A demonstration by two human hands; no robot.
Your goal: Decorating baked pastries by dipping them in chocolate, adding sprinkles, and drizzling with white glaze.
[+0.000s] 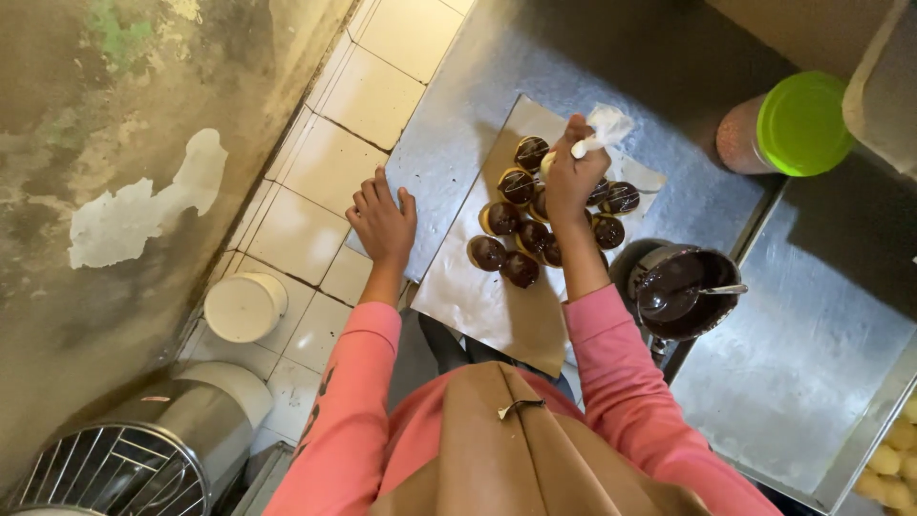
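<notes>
White piping bag sits squeezed in our right hand over the chocolate-glazed doughnuts mid-surface; we squeeze evenly, left hand flat, open, at the surface's left edge.

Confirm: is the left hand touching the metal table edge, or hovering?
Touching. The head view shows the left hand lying flat, fingers spread, on the corner of the metal table, with no gap visible. The right hand holds a white piping bag over the chocolate-topped pastries.

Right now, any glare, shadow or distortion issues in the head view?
Head view: steep top-down, wide-angle stretch at edges; soft sheen on the metal table, no blown glare; top right corner dark; right hand with piping bag and doughnuts fairly sharp.
</notes>
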